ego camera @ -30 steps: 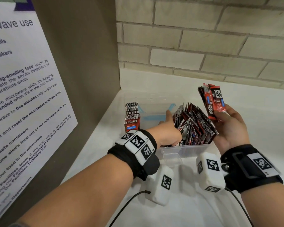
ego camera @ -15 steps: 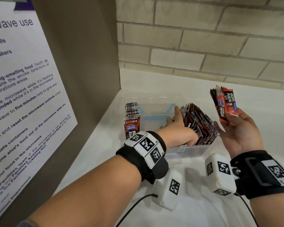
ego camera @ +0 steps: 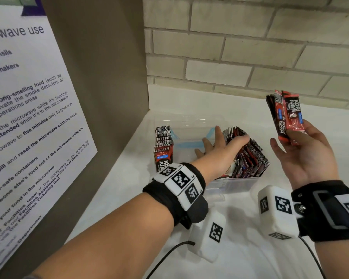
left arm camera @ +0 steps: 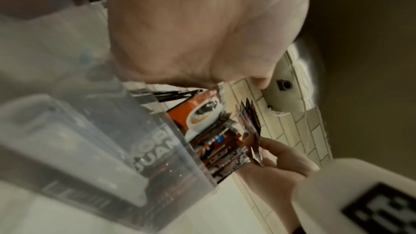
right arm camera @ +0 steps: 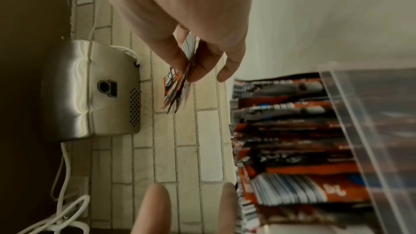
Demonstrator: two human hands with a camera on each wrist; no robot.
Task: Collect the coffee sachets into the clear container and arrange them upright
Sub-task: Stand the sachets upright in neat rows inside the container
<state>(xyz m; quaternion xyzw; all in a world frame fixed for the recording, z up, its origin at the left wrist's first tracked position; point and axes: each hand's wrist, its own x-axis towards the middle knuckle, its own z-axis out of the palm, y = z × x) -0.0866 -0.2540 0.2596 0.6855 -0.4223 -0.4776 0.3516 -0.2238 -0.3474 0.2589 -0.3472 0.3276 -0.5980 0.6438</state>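
Your flat left hand presses the leaning sachets inside the clear container at frame centre, your right hand pinches a last bundle at the right, not yet inserted.

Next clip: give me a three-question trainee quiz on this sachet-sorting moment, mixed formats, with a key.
1. True or false: the right hand holds a bundle of sachets above the counter.
2. The left hand is: A) gripping the poster; B) open, pressed against the leaning row of sachets in the clear container; C) resting on the counter.
3. Fill in: a smaller upright stack stands at the container's ____ end.

Key: 1 true; 2 B; 3 left.
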